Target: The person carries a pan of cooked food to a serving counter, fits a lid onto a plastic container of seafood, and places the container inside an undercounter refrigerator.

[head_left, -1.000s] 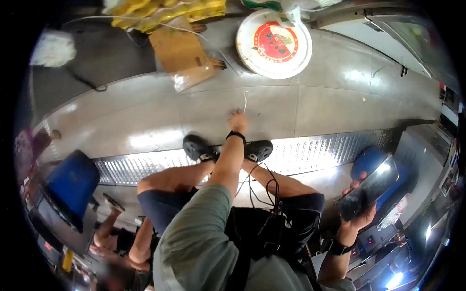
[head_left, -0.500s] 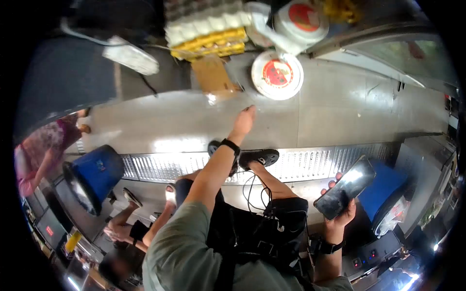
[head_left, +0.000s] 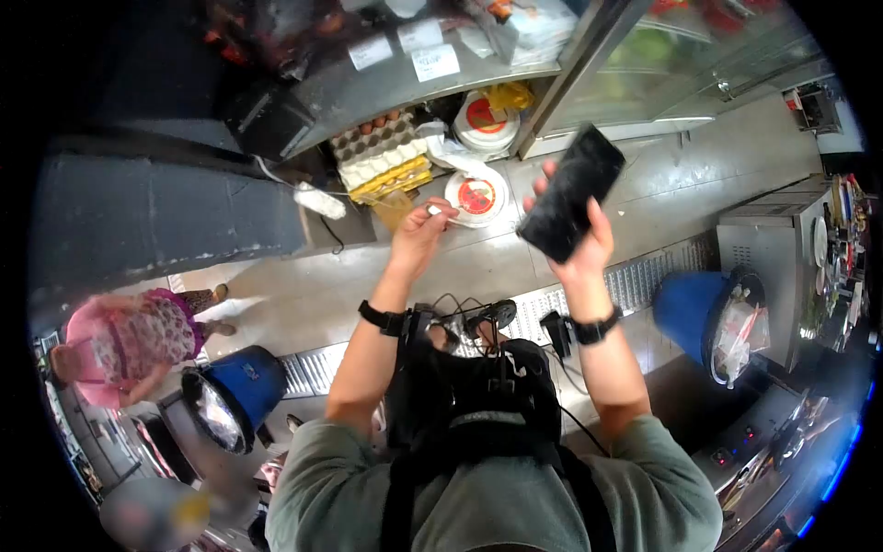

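In the head view my right hand [head_left: 589, 253] grips a black smartphone [head_left: 575, 193], its dark face tilted up. My left hand [head_left: 421, 237] is closed in a pinch, with a small white thing [head_left: 435, 211] showing at the fingertips, too small to name. Just beyond that hand lies a round white lid with a red label [head_left: 477, 195], apparently on a tub. A piece of brown cardboard [head_left: 393, 210] is partly behind the left fingers. Both wrists wear black bands.
Stacked egg trays [head_left: 372, 152] and another white tub [head_left: 485, 120] stand under a metal shelf [head_left: 386, 87]. Blue bins stand at left [head_left: 248, 379] and right [head_left: 685, 308]. A person in pink [head_left: 138, 345] is at far left. A metal drain grate [head_left: 635, 276] crosses the floor.
My right hand has lifted the smartphone up and forward, toward the middle. My left hand has moved slightly left, and a white thing now shows in it. The view has tilted up, revealing the shelf.
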Tool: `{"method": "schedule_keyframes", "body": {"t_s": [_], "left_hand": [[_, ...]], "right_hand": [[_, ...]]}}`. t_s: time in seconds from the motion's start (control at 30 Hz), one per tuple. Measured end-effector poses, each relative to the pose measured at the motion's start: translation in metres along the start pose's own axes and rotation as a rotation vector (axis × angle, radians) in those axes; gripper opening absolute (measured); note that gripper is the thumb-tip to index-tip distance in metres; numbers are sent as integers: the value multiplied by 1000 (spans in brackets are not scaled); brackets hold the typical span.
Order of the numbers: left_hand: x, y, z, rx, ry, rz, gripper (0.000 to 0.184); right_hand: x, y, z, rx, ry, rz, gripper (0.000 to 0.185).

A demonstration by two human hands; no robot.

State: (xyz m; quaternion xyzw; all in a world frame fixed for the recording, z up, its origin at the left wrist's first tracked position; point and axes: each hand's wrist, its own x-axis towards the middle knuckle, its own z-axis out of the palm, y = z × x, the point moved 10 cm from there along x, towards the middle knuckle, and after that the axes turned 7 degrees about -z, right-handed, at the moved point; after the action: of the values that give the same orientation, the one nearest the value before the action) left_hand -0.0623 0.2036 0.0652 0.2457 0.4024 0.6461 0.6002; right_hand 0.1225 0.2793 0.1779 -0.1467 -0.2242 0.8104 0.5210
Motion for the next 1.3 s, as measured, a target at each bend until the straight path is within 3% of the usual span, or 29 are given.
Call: {"method": "schedule_keyframes", "body": {"t_s": [0.07, 0.13, 0.23, 0.5, 0.7, 0.97, 1.03, 1.07, 1.1, 1.17, 1.3], "left_hand": [[-25, 58, 24, 121, 7, 88, 19], [-43, 87, 49, 380, -107, -57, 30], [-54, 128, 61, 372, -121, -50, 34], [-28, 206, 19, 336, -46, -1, 32], [-5, 217, -12, 275, -76, -65, 30], [5, 206, -40, 174, -63, -106, 26], [6, 209, -43, 263, -57, -95, 28], [10, 199, -51, 232, -128, -139, 32], [9, 203, -52, 233, -132, -142, 32], [10, 207, -59, -128, -64, -206, 37], [17, 204, -66, -234, -174, -148, 36]], "right_hand": [[21, 10, 49, 48, -84, 2, 76], [39, 30, 95, 130, -187, 26, 75], [55, 73, 147, 164, -255, 117, 71], [97, 117, 207, 15, -223, 8, 72], [120, 128, 213, -121, -162, -135, 61], [133, 160, 195, -271, -130, -80, 62], [138, 183, 195, -49, -223, 150, 71], [141, 190, 191, -45, -233, 193, 85], [142, 193, 191, -45, -229, 188, 85], [144, 202, 192, 116, -189, 248, 88], [146, 219, 175, 144, -142, 314, 75]]}}
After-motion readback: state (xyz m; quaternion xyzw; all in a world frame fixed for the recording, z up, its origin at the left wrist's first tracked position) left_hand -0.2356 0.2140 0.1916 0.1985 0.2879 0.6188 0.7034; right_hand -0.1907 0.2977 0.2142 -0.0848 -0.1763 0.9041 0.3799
